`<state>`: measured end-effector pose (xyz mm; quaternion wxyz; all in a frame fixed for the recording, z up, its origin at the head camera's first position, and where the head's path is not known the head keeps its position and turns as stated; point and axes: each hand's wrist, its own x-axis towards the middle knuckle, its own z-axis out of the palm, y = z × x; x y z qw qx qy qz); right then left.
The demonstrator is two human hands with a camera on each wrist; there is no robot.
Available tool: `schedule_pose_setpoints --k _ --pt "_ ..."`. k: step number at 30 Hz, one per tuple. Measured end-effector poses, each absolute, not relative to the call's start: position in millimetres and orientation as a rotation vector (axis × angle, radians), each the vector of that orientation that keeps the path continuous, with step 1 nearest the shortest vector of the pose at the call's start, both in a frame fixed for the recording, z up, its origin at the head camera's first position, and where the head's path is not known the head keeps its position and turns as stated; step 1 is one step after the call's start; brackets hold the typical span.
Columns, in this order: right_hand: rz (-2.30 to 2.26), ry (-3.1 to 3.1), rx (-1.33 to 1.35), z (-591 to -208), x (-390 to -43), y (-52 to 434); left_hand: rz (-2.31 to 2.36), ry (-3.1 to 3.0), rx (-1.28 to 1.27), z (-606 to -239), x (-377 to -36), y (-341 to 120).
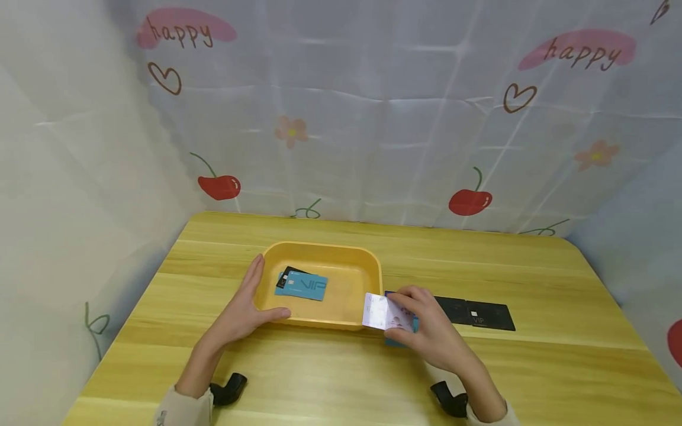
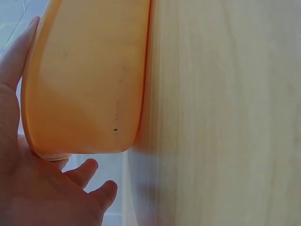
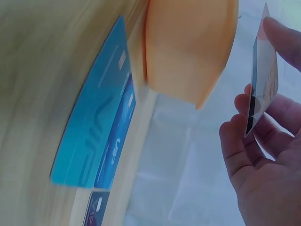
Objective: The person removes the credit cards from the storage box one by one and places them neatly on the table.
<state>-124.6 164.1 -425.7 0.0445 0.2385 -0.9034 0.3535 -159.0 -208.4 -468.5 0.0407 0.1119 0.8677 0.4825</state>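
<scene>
A yellow tray (image 1: pixel 367 263) stands on the wooden table (image 1: pixel 533 367); inside it lie a light blue VIP card (image 1: pixel 306 287) and a black card (image 1: pixel 288 276) under it. My left hand (image 1: pixel 246 307) rests against the tray's left front corner, fingers straight along the wall and thumb on the front rim; the left wrist view shows the tray's outer wall (image 2: pixel 84 80) against the palm. My right hand (image 1: pixel 426 328) pinches a pale pink-white card (image 1: pixel 385 313) just right of the tray, edge-on as the held card (image 3: pixel 261 77). Under that hand lie a light blue card (image 3: pixel 89 136) and a darker blue card (image 3: pixel 115 146).
Black cards (image 1: pixel 474 312) lie in a row on the table to the right of my right hand. A cloth backdrop with cherries and "happy" print (image 1: pixel 469 201) closes in the table behind and at both sides. Black wrist mounts (image 1: pixel 229 387) show at the near edge.
</scene>
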Motion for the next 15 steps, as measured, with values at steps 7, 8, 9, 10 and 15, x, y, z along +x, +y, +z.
schedule_pose_setpoints --k 7,8,9,10,15 --pt "1.052 -2.811 0.694 -429.2 -114.7 177.9 1.495 2.653 0.35 -470.1 -158.3 -207.4" --pt "1.051 -2.819 0.682 -429.8 -112.9 180.0 1.496 2.65 0.348 -470.5 -158.0 -207.4" --pt "1.048 -2.827 0.669 -430.5 -111.3 182.1 1.496 2.649 0.348 -470.8 -157.8 -207.4" --pt "1.043 -2.833 0.656 -431.5 -109.8 184.4 1.495 2.65 0.348 -471.0 -157.6 -207.5" --pt "0.985 -2.848 0.606 -435.8 -105.2 194.5 1.494 2.662 0.357 -470.9 -158.4 -208.2"
